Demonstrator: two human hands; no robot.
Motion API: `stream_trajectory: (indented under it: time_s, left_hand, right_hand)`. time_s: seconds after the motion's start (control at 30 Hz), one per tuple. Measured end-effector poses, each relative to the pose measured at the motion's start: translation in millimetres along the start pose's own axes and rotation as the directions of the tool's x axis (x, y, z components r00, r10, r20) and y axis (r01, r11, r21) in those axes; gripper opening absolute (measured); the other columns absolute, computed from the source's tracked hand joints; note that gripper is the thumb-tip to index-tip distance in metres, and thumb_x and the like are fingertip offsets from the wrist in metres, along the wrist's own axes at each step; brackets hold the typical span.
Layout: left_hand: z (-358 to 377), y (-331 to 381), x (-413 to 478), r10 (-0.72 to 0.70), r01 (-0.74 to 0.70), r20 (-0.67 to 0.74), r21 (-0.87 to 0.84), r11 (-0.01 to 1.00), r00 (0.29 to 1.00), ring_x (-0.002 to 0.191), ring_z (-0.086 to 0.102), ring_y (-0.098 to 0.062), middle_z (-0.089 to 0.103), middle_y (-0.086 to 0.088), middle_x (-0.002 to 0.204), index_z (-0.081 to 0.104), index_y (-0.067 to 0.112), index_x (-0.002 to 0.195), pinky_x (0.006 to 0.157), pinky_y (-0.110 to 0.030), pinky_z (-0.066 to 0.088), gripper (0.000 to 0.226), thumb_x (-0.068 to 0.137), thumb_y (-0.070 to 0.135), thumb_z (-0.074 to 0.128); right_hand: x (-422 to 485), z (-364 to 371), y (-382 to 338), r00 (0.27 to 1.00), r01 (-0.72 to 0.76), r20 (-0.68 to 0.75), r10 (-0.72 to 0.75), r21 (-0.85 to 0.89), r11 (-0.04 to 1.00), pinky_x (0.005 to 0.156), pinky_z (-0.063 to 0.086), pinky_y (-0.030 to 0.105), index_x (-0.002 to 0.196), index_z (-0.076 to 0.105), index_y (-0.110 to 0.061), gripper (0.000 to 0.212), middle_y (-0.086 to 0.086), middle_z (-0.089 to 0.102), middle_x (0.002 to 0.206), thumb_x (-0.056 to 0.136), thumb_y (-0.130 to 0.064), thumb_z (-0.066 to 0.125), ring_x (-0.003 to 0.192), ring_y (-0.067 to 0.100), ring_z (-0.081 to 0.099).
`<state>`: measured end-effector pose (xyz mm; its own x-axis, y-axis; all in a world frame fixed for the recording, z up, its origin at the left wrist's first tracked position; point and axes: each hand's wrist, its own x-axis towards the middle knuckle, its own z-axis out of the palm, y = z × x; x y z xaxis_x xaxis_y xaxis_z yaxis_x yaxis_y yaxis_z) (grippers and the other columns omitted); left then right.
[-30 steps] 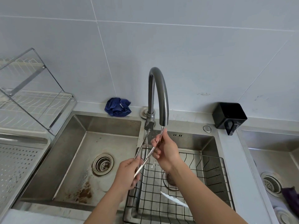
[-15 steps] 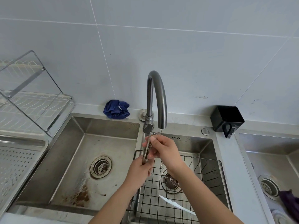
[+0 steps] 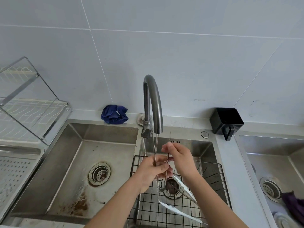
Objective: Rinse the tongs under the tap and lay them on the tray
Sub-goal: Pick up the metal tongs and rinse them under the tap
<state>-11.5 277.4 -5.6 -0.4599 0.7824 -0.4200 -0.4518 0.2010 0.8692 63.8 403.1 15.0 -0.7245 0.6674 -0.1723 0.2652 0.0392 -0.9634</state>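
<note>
Tongs: You held a slim pair of bare steel tongs (image 3: 161,190) straight below the tap (image 3: 152,96). They stood nearly upright, with the closed bend at the bottom and the two thin arms spreading upward in a narrow V. The metal looked wet and bright. The tips were too fine for their shape to be made out.
Water: A thin stream fell from the tap's spout, running down between the arms toward your left hand.
Left hand: Your left hand (image 3: 150,170) was below the tap. Its fingers were curled round the lower part of the tongs and its thumb lay across the front.
Right hand: Your right hand (image 3: 180,159) was below the tap and a little to its right. It pinched the right arm of the tongs between thumb and fingertips, partway up.
Tray: The perforated metal tray (image 3: 13,175) sat far to the left of the tap, well apart from the tongs.
Basket: A black wire basket (image 3: 212,163) sat in the basin under the tap. A second pair of tongs (image 3: 179,211), with white tips, lay inside it.
Worktop: A crumpled blue cloth (image 3: 114,114) lay just left of the tap's base. A black cup (image 3: 226,120) stood to the tap's right.
</note>
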Motion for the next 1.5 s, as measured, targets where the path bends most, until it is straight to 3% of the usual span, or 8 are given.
stream_trajectory:
  time_s: [0.2,0.33,0.43,0.57,0.77,1.1,1.27,1.5]
  left_hand:
    - [4.6,0.2,11.2,0.055,-0.041,-0.186,0.075,0.996,0.981,0.09,0.074,-0.018,0.078,0.0,0.097,0.069,0.018,0.109,0.08,-0.042,0.059,0.034,0.087,0.045,0.068]
    - [8.1,9.4,15.9,0.065,-0.058,-0.187,0.041,0.997,0.98,0.088,0.074,-0.021,0.078,0.001,0.093,0.072,0.027,0.11,0.088,-0.052,0.056,0.028,0.083,0.022,0.068]
    - [9.8,18.0,20.2,0.076,-0.082,-0.216,-0.019,0.996,0.973,0.08,0.07,-0.021,0.073,-0.003,0.083,0.075,0.022,0.098,0.073,-0.044,0.059,0.034,0.071,0.012,0.057]
    - [13.2,22.9,22.8,0.154,-0.187,-0.311,-0.077,0.979,0.938,0.06,0.064,-0.018,0.069,-0.004,0.073,0.075,0.02,0.088,0.05,-0.03,0.051,0.017,0.096,0.02,0.06]
    - [8.7,23.1,16.7,0.287,-0.273,-0.391,0.093,0.957,0.875,0.068,0.07,-0.013,0.073,0.001,0.071,0.072,0.017,0.095,0.058,-0.026,0.054,0.019,0.103,0.02,0.055]
    - [8.3,27.2,-7.0,0.37,-0.32,-0.415,0.186,0.929,0.831,0.058,0.067,-0.008,0.071,0.0,0.063,0.073,0.024,0.068,0.052,-0.019,0.05,0.04,0.101,0.037,0.056]
    - [11.9,36.0,1.9,0.367,-0.296,-0.451,0.223,0.929,0.814,0.065,0.072,-0.015,0.075,-0.002,0.069,0.078,0.028,0.078,0.059,-0.027,0.055,0.032,0.102,0.032,0.057]
    - [-6.7,50.2,3.7,0.334,-0.285,-0.52,0.174,0.943,0.786,0.077,0.077,-0.025,0.079,-0.007,0.081,0.078,0.017,0.097,0.071,-0.05,0.064,0.018,0.097,0.012,0.06]
  right_hand:
    - [5.7,2.0,-5.6,0.997,0.079,0.021,-0.079,-0.014,0.997,0.062,0.055,0.028,0.08,0.061,-0.011,0.026,-0.004,0.064,0.065,0.104,-0.022,0.058,0.064,0.011,0.067]
    - [3.4,3.7,-5.5,0.995,0.081,0.051,-0.082,0.028,0.996,0.057,0.052,0.026,0.085,0.066,-0.018,0.021,-0.009,0.063,0.064,0.104,-0.022,0.058,0.061,0.006,0.06]
    - [-4.0,4.9,-0.6,0.995,0.062,0.067,-0.067,0.071,0.996,0.061,0.052,0.029,0.088,0.069,-0.019,0.018,-0.005,0.066,0.068,0.104,-0.022,0.059,0.065,0.011,0.06]
    - [-13.5,3.1,4.0,0.992,0.086,0.083,-0.098,0.135,0.987,0.062,0.051,0.025,0.094,0.071,-0.019,0.017,-0.001,0.066,0.071,0.104,-0.016,0.058,0.066,0.012,0.059]
    - [-23.8,-0.6,4.1,0.984,0.135,0.111,-0.142,0.064,0.989,0.068,0.049,0.015,0.094,0.073,-0.03,0.021,-0.013,0.072,0.081,0.103,-0.016,0.06,0.074,-0.002,0.063]
    - [-50.0,-2.3,-2.5,0.956,0.223,0.18,-0.232,0.071,0.972,0.071,0.046,0.013,0.09,0.072,-0.045,0.018,-0.017,0.071,0.08,0.098,-0.032,0.061,0.076,0.0,0.062]
    - [-35.6,-0.5,0.4,0.98,0.148,0.132,-0.15,0.028,0.989,0.072,0.048,0.022,0.094,0.072,-0.027,0.015,-0.007,0.071,0.082,0.103,-0.026,0.061,0.078,0.004,0.062]
    - [-5.0,14.5,-20.3,0.981,0.161,0.121,-0.15,-0.083,0.983,0.066,0.044,0.013,0.094,0.07,-0.038,0.018,-0.023,0.071,0.079,0.104,-0.034,0.056,0.074,-0.003,0.063]
